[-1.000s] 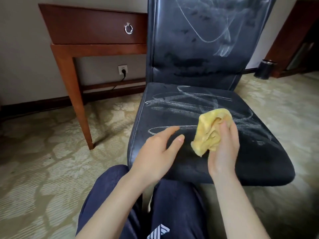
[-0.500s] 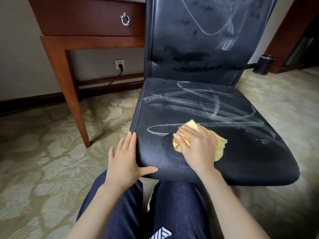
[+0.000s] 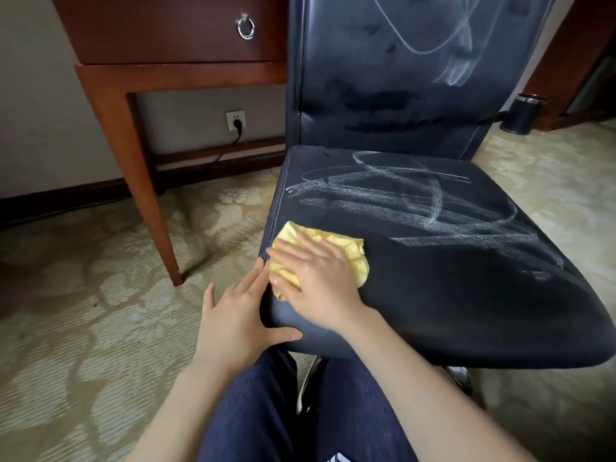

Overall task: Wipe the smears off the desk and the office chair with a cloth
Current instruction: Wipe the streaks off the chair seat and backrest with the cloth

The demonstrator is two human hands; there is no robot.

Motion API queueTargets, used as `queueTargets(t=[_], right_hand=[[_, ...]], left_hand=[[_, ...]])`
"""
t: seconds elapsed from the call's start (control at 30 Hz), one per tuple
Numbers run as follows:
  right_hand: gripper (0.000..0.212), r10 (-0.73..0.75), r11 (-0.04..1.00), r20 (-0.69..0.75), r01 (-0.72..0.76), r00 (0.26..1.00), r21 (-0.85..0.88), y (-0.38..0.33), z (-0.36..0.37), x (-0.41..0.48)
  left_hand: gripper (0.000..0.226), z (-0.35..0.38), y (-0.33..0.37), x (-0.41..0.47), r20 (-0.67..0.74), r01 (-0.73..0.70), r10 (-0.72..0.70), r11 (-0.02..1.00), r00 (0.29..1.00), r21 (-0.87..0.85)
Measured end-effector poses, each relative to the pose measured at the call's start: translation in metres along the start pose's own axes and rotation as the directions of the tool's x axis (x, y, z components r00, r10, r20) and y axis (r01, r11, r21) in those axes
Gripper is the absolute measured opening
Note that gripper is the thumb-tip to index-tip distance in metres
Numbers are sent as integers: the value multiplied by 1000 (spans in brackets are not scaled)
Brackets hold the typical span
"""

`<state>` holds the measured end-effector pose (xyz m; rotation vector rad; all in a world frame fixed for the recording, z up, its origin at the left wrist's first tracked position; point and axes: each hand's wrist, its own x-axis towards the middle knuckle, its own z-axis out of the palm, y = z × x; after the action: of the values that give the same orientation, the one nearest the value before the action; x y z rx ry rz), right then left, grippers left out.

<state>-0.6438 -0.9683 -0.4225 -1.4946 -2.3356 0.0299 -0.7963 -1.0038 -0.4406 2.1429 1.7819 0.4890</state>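
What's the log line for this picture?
step: wiping chair seat | right hand: pressing yellow cloth on front-left corner | left hand: bracing seat edge | smears: showing on seat, backrest

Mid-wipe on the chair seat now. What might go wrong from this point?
1. The cloth sits at the seat's front-left edge under the flat right hand; a stroke further left may push it off.
2. Only the left hand braces the seat; a hard push might shift or turn it.
3. Broad white smears cover mid-seat, with more on the backrest; a bunched cloth may spread rather than lift them.
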Motion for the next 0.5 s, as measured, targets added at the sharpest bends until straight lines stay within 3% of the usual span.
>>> queueTargets(t=[0.1, 0.23, 0.33, 0.43, 0.5], right_hand=[[43, -91, 996, -97, 93, 991, 17, 2, 0, -37], [38, -92, 996, -271, 85, 958, -39, 33, -9, -82], [31, 17, 996, -334, -44, 942, -74, 62, -22, -94], [23, 241, 960, -295, -272, 925, -68, 89, -38, -84], [23, 393, 906, -299, -422, 870, -39, 104, -45, -69]], left_hand=[[116, -1, -1, 1, -17, 7, -6, 999, 1000, 34], [119, 0, -2, 2, -8, 29, -29, 1000, 1000, 8], [121, 0, -2, 1, 9, 34, -34, 999, 999, -6], [120, 1, -2, 1, 17, 34, -34, 999, 999, -12], [120, 2, -2, 1, 20, 33, -32, 999, 999, -11]])
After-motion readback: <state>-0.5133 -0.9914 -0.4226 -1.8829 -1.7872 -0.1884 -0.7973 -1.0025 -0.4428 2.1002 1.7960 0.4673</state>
